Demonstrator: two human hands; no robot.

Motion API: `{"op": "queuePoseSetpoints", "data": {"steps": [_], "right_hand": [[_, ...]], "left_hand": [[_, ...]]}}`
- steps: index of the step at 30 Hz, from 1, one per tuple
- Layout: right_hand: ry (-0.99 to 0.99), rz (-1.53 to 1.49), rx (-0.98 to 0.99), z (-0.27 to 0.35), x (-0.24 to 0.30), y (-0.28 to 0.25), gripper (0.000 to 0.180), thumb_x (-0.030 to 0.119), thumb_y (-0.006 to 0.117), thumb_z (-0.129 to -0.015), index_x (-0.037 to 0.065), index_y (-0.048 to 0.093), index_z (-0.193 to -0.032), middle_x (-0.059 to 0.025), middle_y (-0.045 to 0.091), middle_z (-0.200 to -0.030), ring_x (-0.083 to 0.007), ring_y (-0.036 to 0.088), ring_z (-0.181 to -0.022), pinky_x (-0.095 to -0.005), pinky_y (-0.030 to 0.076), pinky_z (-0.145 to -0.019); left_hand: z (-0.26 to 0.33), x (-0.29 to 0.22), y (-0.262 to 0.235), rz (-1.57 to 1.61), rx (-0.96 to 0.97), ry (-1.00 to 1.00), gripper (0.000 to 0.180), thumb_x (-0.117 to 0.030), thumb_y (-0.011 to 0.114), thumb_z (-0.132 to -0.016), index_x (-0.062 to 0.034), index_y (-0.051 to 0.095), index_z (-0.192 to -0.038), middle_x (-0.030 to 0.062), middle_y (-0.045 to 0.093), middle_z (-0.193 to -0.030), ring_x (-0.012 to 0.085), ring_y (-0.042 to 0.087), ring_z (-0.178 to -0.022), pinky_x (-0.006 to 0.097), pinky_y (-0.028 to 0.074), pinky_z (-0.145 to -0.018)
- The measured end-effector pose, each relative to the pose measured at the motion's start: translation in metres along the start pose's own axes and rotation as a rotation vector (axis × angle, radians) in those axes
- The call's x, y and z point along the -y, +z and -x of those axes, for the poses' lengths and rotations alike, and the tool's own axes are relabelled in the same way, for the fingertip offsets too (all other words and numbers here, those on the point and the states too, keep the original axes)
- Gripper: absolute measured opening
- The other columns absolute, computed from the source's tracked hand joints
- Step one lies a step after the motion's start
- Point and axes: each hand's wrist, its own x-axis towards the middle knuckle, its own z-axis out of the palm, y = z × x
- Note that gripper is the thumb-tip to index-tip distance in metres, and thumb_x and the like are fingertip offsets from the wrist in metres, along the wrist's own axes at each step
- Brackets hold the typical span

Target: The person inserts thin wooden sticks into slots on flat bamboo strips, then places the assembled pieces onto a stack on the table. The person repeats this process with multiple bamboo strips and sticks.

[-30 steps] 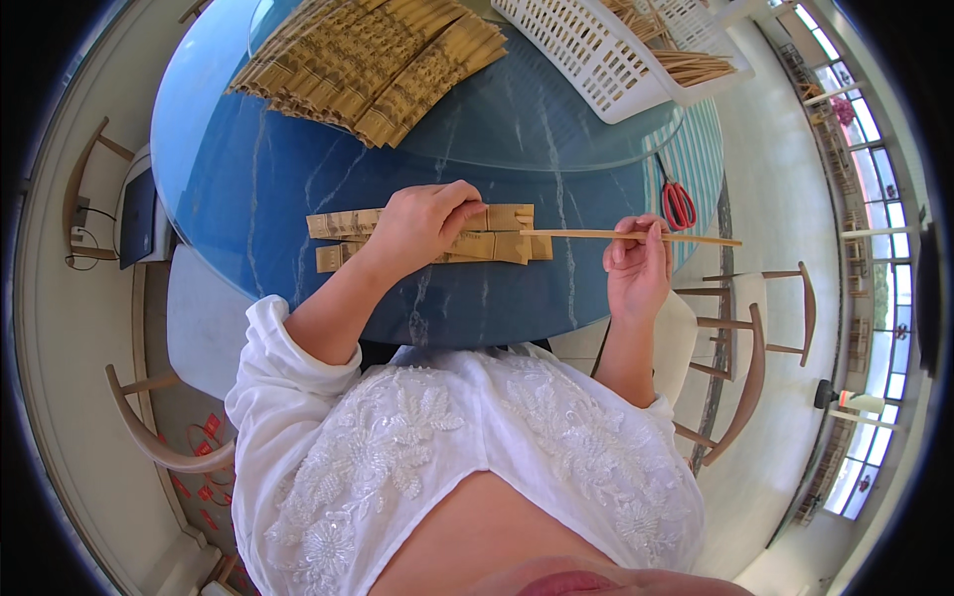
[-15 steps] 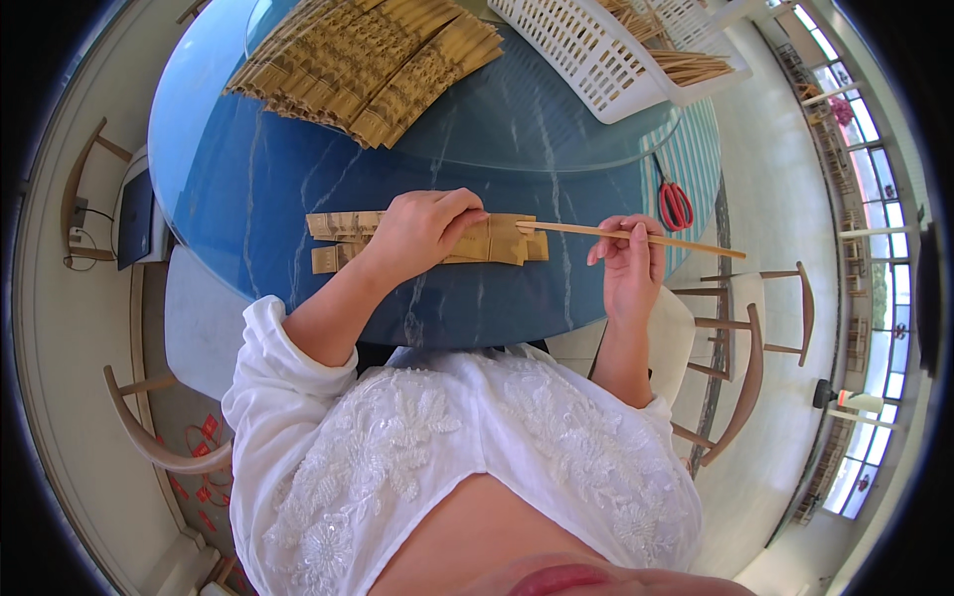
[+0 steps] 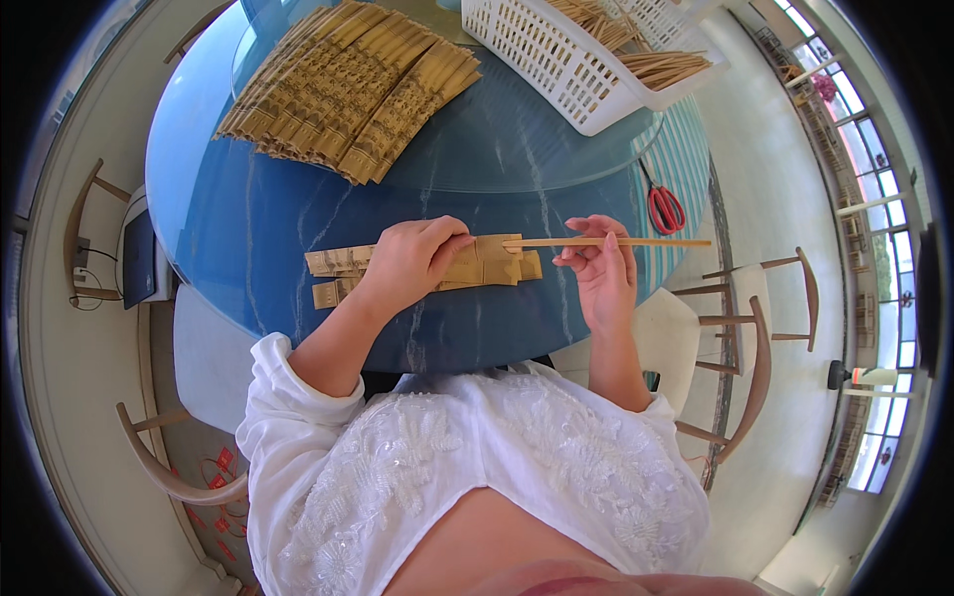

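Over the table's near half, my left hand (image 3: 412, 260) is closed on a brown printed paper chopstick sleeve (image 3: 492, 248), pinching it near its right end. Beneath it, more flat sleeves (image 3: 328, 295) lie on the blue tabletop. In my right hand (image 3: 606, 276) is a pair of light wooden chopsticks (image 3: 661, 242), held level between thumb and fingers. Their left tips meet the sleeve's right end; how far inside they reach, I cannot tell.
A fanned pile of brown sleeves (image 3: 343, 94) sits on the glass turntable at the far left. Beside it stands a white slotted basket (image 3: 556, 89) of chopsticks. Red-handled scissors (image 3: 665, 210) lie at the right. Wooden-armed chairs (image 3: 750, 382) surround the blue table (image 3: 258, 258).
The chopsticks have swung from a downward slant to nearly level and shifted slightly left with my right hand. My left hand keeps its hold on the sleeve. The whole view has tilted a little.
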Motion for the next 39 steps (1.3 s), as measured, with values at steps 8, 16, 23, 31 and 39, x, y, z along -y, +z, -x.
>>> {"op": "queuePoseSetpoints", "data": {"steps": [8,16,23,31,39], "right_hand": [[-0.257,0.053,-0.264,-0.009,0.026,-0.032,0.032,0.018,0.042,-0.099,0.003,0.041,-0.127,-0.0157,0.059,-0.103,-0.0183,0.062,-0.077,-0.0336,0.056,-0.071],[-0.323,0.192,-0.381,-0.008,0.028,-0.024,0.042,0.01,0.048,-0.097,0.01,0.031,-0.136,-0.016,0.061,-0.101,-0.0135,0.062,-0.076,-0.0303,0.056,-0.071],[-0.172,0.172,-0.313,-0.021,-0.006,0.005,0.04,0.01,0.053,-0.095,0.008,0.035,-0.131,-0.0156,0.064,-0.096,-0.0138,0.063,-0.079,-0.0304,0.055,-0.074],[-0.094,0.188,-0.074,-0.063,-0.035,0.034,0.038,0.007,0.056,-0.094,0.004,0.036,-0.127,-0.017,0.065,-0.097,-0.0161,0.064,-0.08,-0.0296,0.055,-0.076],[-0.065,0.116,-0.037,-0.068,-0.055,0.029,0.037,0.005,0.055,-0.093,0.004,0.036,-0.125,-0.0187,0.066,-0.095,-0.0194,0.066,-0.079,-0.0325,0.057,-0.072]], "left_hand": [[-0.001,0.003,0.0,-0.015,-0.038,0.02,0.004,-0.006,0.064,-0.084,-0.0041,0.06,-0.085,0.0118,0.061,-0.068,0.029,0.061,-0.06,0.034,0.048,-0.054],[0.001,0.003,0.003,-0.005,-0.027,0.014,0.005,-0.007,0.064,-0.085,-0.004,0.06,-0.085,0.0118,0.061,-0.068,0.0291,0.061,-0.06,0.034,0.048,-0.054],[-0.002,0.004,-0.001,-0.077,-0.085,-0.032,0.006,-0.01,0.063,-0.085,-0.0059,0.059,-0.084,0.011,0.061,-0.067,0.0282,0.06,-0.059,0.035,0.047,-0.053],[-0.005,0.008,-0.007,-0.096,-0.197,-0.184,0.005,-0.009,0.062,-0.087,-0.0049,0.06,-0.086,0.0121,0.061,-0.067,0.0289,0.06,-0.057,0.034,0.046,-0.052],[-0.005,0.012,-0.009,-0.136,-0.157,-0.238,0.008,-0.012,0.064,-0.087,-0.005,0.063,-0.09,0.012,0.063,-0.07,0.0266,0.062,-0.06,0.032,0.048,-0.055]]}}
